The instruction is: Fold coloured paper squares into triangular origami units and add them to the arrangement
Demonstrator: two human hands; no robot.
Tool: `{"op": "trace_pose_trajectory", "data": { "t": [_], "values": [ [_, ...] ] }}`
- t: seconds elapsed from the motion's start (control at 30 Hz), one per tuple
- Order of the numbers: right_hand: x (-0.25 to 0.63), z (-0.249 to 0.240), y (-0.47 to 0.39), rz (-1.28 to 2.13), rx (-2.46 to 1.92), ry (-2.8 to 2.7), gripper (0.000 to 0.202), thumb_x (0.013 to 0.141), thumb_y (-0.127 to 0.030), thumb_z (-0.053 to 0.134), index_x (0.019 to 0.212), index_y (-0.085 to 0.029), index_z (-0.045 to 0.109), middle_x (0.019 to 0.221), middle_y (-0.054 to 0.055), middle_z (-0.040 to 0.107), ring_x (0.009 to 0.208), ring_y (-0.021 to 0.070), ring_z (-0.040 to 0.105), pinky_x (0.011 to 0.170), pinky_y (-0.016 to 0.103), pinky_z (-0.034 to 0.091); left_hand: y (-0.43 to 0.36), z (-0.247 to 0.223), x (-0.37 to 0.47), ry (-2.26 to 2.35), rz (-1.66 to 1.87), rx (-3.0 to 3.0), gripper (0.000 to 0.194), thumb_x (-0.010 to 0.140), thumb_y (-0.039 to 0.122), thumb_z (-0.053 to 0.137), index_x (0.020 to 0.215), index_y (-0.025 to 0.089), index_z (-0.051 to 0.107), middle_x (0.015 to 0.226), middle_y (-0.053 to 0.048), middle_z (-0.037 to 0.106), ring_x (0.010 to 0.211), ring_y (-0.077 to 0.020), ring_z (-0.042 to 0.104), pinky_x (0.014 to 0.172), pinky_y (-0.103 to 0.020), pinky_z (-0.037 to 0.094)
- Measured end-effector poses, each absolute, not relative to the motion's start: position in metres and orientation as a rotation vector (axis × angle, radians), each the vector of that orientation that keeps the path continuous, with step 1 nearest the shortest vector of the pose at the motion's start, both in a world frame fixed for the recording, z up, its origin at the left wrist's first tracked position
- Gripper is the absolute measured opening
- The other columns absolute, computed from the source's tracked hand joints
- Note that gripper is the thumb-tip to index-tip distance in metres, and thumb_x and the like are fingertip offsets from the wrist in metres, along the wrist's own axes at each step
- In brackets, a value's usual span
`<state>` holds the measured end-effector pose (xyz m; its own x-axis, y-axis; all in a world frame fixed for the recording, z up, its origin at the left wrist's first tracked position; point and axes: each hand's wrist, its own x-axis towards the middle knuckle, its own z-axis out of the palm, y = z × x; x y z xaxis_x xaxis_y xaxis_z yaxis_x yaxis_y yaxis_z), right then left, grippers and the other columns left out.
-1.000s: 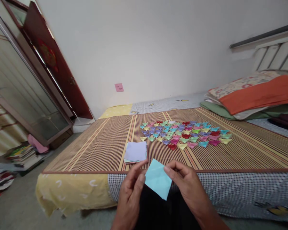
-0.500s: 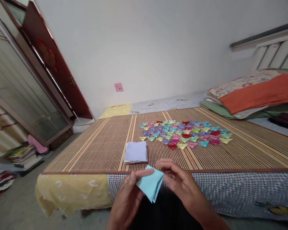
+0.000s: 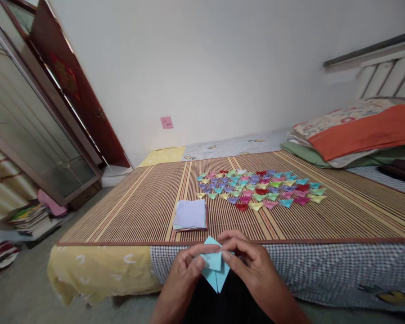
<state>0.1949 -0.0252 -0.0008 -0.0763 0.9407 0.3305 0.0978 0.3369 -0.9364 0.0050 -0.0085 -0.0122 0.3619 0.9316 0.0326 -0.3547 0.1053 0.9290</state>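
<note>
A light-blue sheet of origami paper (image 3: 212,262), folded into a diamond with a flap bent across its front, is held in the air just before the bed's front edge. My left hand (image 3: 184,274) pinches its left side between thumb and forefinger. On the right side, my right hand (image 3: 248,261) grips the paper with its thumb and fingertips. Just beyond my hands lies a stack of square paper (image 3: 190,215), pale lilac on top. Farther right, several rows of small folded paper pieces (image 3: 261,191) in many colours rest on the mat.
A striped bamboo mat (image 3: 138,202) covers the bed, over a yellow and checked sheet (image 3: 104,267). Folded bedding (image 3: 364,130) is piled at the right. Books (image 3: 29,213) are stacked on the floor at left, near a glass-panelled door (image 3: 37,121).
My right hand has come in from beside the paper and now grips it. A flap of the blue paper is now folded across its front, and the paper sits slightly lower.
</note>
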Motion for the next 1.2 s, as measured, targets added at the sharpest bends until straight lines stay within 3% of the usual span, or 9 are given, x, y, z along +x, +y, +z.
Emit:
{"op": "trace_pose_trajectory", "data": {
  "t": [0.17,0.3,0.43,0.57,0.67,0.73,0.8,0.93,1.2],
  "values": [
    [0.196,0.000,-0.029,0.855,-0.984,-1.639,0.025,0.088,-0.012,0.062,0.098,-0.028,0.078,0.138,0.008,0.059,0.128,0.0267,0.058,0.106,0.039,0.044,-0.008,-0.009,0.002,0.611,0.923,1.031,0.056,0.067,0.043,0.093,0.116,0.019,0.080,0.092,-0.009,0.076,0.082,-0.0199,0.066,0.078,-0.029,0.048],
    [0.196,0.003,-0.030,0.704,-0.935,-1.783,0.027,0.085,-0.005,0.062,0.089,-0.027,0.077,0.133,0.007,0.063,0.132,0.0274,0.054,0.109,0.042,0.042,-0.009,-0.008,0.000,0.605,0.976,0.935,0.046,0.083,0.053,0.077,0.112,0.016,0.082,0.104,-0.014,0.076,0.092,-0.0232,0.066,0.081,-0.032,0.051],
    [0.191,-0.001,-0.030,0.567,-0.942,-1.866,0.030,0.086,-0.004,0.061,0.096,-0.028,0.075,0.137,0.007,0.061,0.138,0.0292,0.047,0.113,0.046,0.039,-0.009,-0.009,0.000,0.738,0.970,0.969,0.035,0.086,0.044,0.076,0.108,0.018,0.083,0.104,-0.012,0.077,0.091,-0.0218,0.066,0.083,-0.031,0.050],
    [0.185,-0.008,-0.030,0.602,-1.009,-1.722,0.014,0.094,-0.017,0.061,0.089,-0.025,0.071,0.129,0.009,0.063,0.124,0.0277,0.059,0.103,0.040,0.047,-0.012,-0.008,-0.001,0.876,0.980,1.154,0.042,0.086,0.051,0.074,0.112,0.020,0.082,0.104,-0.011,0.079,0.093,-0.0237,0.066,0.086,-0.033,0.050],
    [0.183,-0.009,-0.029,0.688,-1.067,-1.578,0.013,0.092,-0.025,0.066,0.079,-0.023,0.067,0.120,0.008,0.065,0.111,0.0262,0.065,0.093,0.035,0.050,-0.013,-0.005,-0.002,0.903,0.979,1.291,0.044,0.081,0.054,0.077,0.110,0.021,0.082,0.109,-0.010,0.079,0.099,-0.0264,0.067,0.091,-0.035,0.050],
    [0.185,-0.010,-0.028,0.758,-1.075,-1.515,0.016,0.090,-0.027,0.069,0.075,-0.022,0.065,0.113,0.008,0.066,0.105,0.0253,0.067,0.089,0.033,0.050,-0.012,-0.003,0.000,0.893,0.975,1.322,0.042,0.079,0.053,0.080,0.106,0.021,0.083,0.103,-0.009,0.079,0.095,-0.0256,0.066,0.086,-0.033,0.051],
    [0.186,-0.011,-0.026,0.845,-1.052,-1.463,0.018,0.090,-0.029,0.067,0.074,-0.021,0.065,0.106,0.007,0.066,0.099,0.0243,0.067,0.084,0.032,0.050,-0.011,-0.001,0.003,0.898,0.969,1.323,0.039,0.082,0.054,0.077,0.098,0.018,0.084,0.084,-0.007,0.075,0.077,-0.0195,0.061,0.071,-0.027,0.049],
    [0.187,-0.016,-0.023,1.022,-0.991,-1.378,0.026,0.093,-0.036,0.064,0.071,-0.021,0.061,0.085,0.004,0.061,0.082,0.0216,0.063,0.071,0.030,0.048,-0.009,-0.002,0.007,0.888,0.956,1.350,0.041,0.089,0.053,0.070,0.085,0.014,0.080,0.067,-0.001,0.057,0.063,-0.0121,0.045,0.060,-0.022,0.038],
    [0.181,-0.016,-0.024,0.952,-1.141,-1.422,0.034,0.090,-0.039,0.062,0.064,-0.021,0.051,0.068,-0.002,0.049,0.063,0.0162,0.049,0.058,0.028,0.039,-0.008,-0.011,0.012,0.953,1.020,1.268,0.038,0.081,0.050,0.078,0.074,0.015,0.063,0.066,0.002,0.052,0.059,-0.0106,0.041,0.055,-0.021,0.037]
  ]
}}
